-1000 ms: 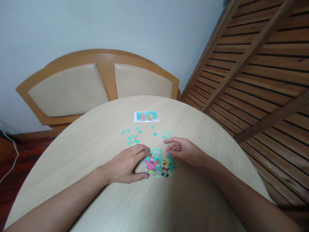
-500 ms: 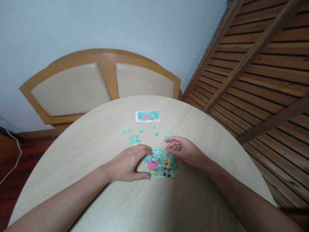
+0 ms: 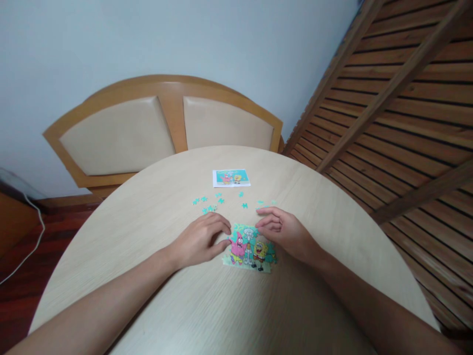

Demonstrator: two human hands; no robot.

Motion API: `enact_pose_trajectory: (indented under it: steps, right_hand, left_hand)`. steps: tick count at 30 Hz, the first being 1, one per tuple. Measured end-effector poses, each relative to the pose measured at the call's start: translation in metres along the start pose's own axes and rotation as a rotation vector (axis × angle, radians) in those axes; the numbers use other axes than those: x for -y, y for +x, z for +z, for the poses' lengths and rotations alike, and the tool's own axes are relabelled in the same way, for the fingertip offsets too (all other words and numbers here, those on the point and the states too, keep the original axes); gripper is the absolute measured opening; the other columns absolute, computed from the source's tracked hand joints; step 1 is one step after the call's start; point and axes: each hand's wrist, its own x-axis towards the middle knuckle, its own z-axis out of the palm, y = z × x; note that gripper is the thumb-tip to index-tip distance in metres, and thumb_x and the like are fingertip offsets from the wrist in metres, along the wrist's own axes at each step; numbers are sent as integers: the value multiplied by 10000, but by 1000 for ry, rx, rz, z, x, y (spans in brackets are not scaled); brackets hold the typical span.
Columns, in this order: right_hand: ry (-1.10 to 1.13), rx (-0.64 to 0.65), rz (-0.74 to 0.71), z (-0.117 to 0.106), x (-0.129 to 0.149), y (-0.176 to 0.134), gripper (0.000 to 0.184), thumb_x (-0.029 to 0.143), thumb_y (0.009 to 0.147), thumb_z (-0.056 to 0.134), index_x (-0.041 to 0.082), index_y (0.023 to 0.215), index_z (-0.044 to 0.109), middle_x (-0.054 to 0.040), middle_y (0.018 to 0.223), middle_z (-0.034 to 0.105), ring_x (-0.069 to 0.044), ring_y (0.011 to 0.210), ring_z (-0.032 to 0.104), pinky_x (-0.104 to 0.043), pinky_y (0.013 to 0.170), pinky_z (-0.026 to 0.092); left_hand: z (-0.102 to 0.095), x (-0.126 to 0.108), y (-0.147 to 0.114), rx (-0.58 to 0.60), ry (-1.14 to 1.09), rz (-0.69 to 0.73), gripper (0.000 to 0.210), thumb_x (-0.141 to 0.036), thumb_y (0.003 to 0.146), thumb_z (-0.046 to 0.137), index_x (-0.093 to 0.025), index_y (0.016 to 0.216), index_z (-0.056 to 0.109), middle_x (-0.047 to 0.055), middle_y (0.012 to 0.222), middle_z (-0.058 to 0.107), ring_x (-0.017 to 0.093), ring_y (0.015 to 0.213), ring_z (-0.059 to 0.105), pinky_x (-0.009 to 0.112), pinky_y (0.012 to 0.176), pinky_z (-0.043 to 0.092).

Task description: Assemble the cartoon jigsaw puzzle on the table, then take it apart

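A partly assembled cartoon jigsaw puzzle (image 3: 248, 254) with pink, pale green and yellow figures lies flat between my hands. My left hand (image 3: 201, 240) is at its left side, thumb and fingers apart, fingertips by the upper left edge. At the upper right edge is my right hand (image 3: 286, 230), its index finger stretched forward and the other fingers curled close to the thumb. Whether a small piece sits in that pinch is hidden. Loose teal puzzle pieces (image 3: 210, 209) lie just beyond my left hand, and another loose piece (image 3: 244, 205) lies farther forward, between the hands.
A printed picture card (image 3: 232, 178) of the same scene lies at the far side of the round wooden table (image 3: 166, 305). More teal pieces (image 3: 260, 202) lie beyond my right hand. A padded chair (image 3: 177, 118) stands behind the table, and slatted wood (image 3: 399, 113) rises at the right.
My left hand has shifted up along the puzzle's left side, uncovering its lower left corner. My right hand has moved slightly closer to the puzzle's upper edge. The view has shifted slightly.
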Motion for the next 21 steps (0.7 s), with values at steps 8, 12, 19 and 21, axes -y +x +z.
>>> enact_pose_trajectory:
  steps: [8,12,19,21]
  right_hand:
    - [-17,-13,-27,2,-9,2,469,286,740,739,173,1158,560,-45,896,705,-146,728,675,-310,712,565]
    - [-22,-16,-23,-1,-10,3,473,280,745,734,169,1169,556,-48,905,703,-146,731,674,-306,709,560]
    - [-12,-26,9,-2,-7,3,498,275,725,739,166,1172,547,-42,892,698,-145,715,672,-299,680,548]
    - [-3,-21,17,-2,-6,3,496,272,718,739,167,1164,548,-39,888,696,-143,709,671,-296,676,546]
  left_hand:
    - [-3,-4,-1,65,36,52,88,-290,940,609,-206,960,629,55,1057,661,221,1032,603,386,937,493]
    - [-1,-5,-1,68,17,72,112,-316,958,603,-208,968,629,56,1038,658,211,999,616,367,904,503]
    - [0,-4,0,73,17,62,111,-319,955,608,-212,981,628,51,1033,649,209,1000,612,363,901,501]
    - [0,-5,0,67,24,60,116,-313,948,611,-214,1008,623,54,1041,646,213,1004,610,370,903,504]
